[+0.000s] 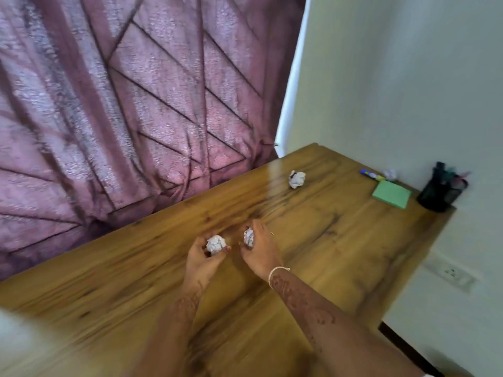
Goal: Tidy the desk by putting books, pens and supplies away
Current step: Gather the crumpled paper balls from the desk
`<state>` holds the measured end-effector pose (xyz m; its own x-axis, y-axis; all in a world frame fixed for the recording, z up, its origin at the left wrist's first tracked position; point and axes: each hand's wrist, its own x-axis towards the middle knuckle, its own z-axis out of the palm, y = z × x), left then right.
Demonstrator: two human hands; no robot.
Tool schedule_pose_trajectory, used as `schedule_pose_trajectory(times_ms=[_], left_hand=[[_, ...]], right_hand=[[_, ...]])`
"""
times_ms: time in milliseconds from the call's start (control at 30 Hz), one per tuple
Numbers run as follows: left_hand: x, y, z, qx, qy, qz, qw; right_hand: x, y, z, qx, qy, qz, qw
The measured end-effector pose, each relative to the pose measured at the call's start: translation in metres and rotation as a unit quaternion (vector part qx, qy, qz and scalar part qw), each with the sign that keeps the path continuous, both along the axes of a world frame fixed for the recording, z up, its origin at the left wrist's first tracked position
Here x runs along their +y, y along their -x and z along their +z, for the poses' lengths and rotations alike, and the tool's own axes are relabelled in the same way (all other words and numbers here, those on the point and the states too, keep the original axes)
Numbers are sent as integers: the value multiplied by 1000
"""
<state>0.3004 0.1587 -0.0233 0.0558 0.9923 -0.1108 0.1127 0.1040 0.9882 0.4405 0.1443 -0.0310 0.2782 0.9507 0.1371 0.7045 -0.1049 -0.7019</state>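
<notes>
My left hand (202, 258) is closed around a crumpled white paper ball (215, 244) just above the wooden desk (313, 240). My right hand (262, 251) grips a second crumpled paper ball (248, 236) right beside it. A third paper ball (296, 179) lies loose farther back on the desk. At the far right corner sit a green sticky-note pad (392, 194), a blue and yellow marker (371, 174), a small crumpled scrap (391, 174) and a black mesh pen holder (441, 190) with pens in it.
A pink patterned curtain (136, 104) hangs behind the desk's far edge. A pale wall (408, 77) borders the desk on the right, with a wall socket (451, 273) below desk level. A blurred white shape (24, 338) is at the lower left.
</notes>
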Motion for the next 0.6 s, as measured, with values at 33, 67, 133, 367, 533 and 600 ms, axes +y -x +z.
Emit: schedule_pose_trajectory(times_ms=[33,67,133,367,533,600], left_hand=[[-5,-13,1,-1,-2,-24,1000],[-10,-26,0,-2,0,-48,999],[-25,-57,-2,-7,9,-92,996],[-87,-178,0,-20,31,-244,969],[-149,-277,-6,-30,61,-314,947],[-180,-319,-13,-28,77,-337,938]], right_hand=[[-11,-12,0,8,-6,-23,1000],[-23,-23,0,20,-16,-46,999],[-49,-48,0,54,-42,-96,993],[-144,-150,-4,129,-89,-236,959],[-218,-238,-20,147,-92,-312,934],[-253,-275,-29,156,-89,-336,924]])
